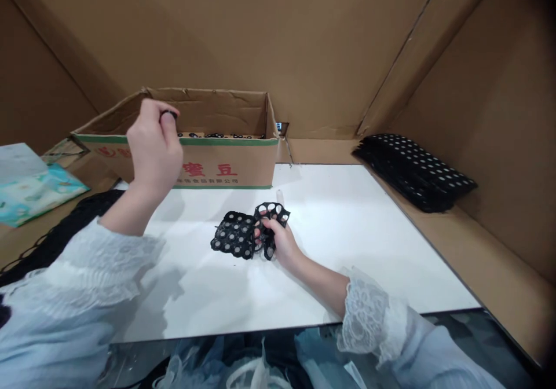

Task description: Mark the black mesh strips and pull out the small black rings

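Note:
My left hand [153, 149] is raised in front of the cardboard box [256, 166], its thumb and fingers pinched on a small black piece [170, 113]. What kind of piece it is cannot be made out. Over the white board [356, 244], my right hand [281, 239] grips a black sheet with round holes [271, 209], fingers partly threaded among the holes. Just left of that hand, a squarish part of black dotted sheet [233, 235] extends over the board; I cannot tell whether it is joined to the held part. Black ring-like pieces [217, 136] show inside the box.
A pile of black dotted sheets [412, 172] lies to the right of the board. Black holed material [65, 224] lies along the left side, near a blue-green soft packet [43, 186]. Cardboard walls [321, 47] enclose the back and sides.

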A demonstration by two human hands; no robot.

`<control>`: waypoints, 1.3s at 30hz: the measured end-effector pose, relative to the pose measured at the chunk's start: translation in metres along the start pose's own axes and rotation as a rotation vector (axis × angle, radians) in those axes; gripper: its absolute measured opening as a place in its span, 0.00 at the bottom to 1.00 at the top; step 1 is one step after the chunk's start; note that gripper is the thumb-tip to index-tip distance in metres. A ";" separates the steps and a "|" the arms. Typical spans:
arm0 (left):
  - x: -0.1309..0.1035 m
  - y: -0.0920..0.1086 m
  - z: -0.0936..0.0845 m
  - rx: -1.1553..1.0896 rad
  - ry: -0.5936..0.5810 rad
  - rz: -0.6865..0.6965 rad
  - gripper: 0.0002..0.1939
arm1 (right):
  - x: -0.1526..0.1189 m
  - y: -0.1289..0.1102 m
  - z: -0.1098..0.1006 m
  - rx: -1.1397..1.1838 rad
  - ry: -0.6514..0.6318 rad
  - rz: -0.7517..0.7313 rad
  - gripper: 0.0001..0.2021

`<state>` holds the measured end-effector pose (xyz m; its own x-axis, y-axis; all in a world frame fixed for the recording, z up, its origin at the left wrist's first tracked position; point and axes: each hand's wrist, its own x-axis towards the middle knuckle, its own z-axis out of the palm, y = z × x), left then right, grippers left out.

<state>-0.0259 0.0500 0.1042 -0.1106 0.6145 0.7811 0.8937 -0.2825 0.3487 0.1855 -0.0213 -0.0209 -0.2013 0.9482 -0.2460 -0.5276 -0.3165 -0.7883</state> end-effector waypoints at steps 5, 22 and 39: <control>0.028 -0.019 0.020 0.325 -0.392 -0.011 0.26 | 0.001 0.000 -0.001 0.016 0.037 0.018 0.07; -0.127 0.056 0.029 -0.492 -1.086 -0.107 0.15 | -0.004 -0.001 -0.002 -0.200 -0.141 -0.138 0.10; -0.129 0.055 0.028 -0.557 -1.004 -0.173 0.10 | -0.003 0.001 -0.002 -0.051 -0.136 -0.005 0.15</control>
<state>0.0495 -0.0242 0.0076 0.4053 0.9138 0.0255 0.5575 -0.2692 0.7853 0.1878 -0.0246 -0.0221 -0.3106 0.9359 -0.1663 -0.4869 -0.3069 -0.8178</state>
